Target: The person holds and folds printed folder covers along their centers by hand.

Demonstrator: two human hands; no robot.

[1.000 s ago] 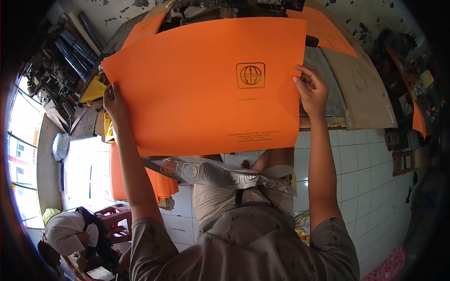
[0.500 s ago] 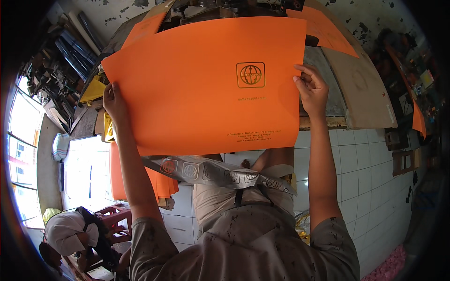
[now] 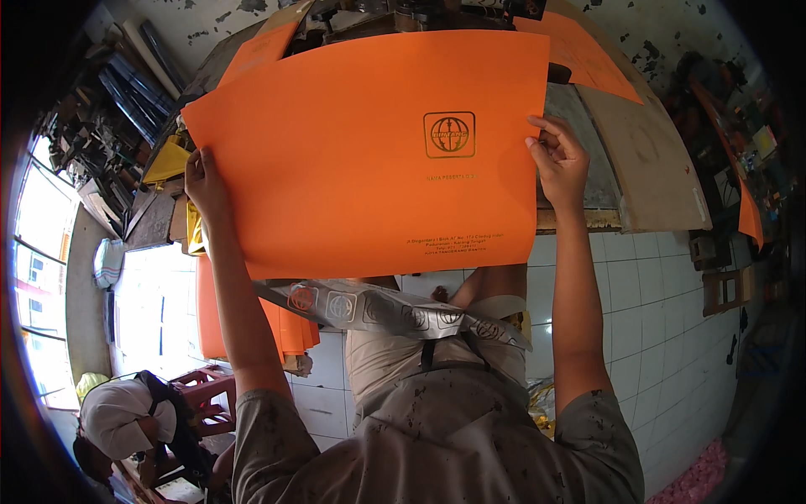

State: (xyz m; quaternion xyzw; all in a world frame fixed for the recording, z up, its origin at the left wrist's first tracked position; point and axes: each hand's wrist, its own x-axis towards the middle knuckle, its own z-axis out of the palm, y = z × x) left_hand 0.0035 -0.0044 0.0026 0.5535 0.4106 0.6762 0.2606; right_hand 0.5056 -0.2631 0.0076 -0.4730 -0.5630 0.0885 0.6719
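Observation:
A large orange sheet [image 3: 336,160] is held up before me, bowed a little along its top edge. It bears a dark gold globe emblem in a square frame and small print lines below. My left hand [image 3: 207,186] pinches its left edge, with the fingertips partly behind it. At the right edge my right hand [image 3: 558,158] grips the sheet between thumb and fingers. Under the sheet, across my lap, lies a strip of silvery foil [image 3: 378,309] marked with repeated emblems.
More orange sheets lie at the table's back left [image 3: 260,55] and back right [image 3: 579,55]. A stack of orange sheets [image 3: 290,332] stands low at left. A brown board [image 3: 651,151] covers the table's right side. A person [image 3: 134,416] bends beside a reddish stool [image 3: 210,391].

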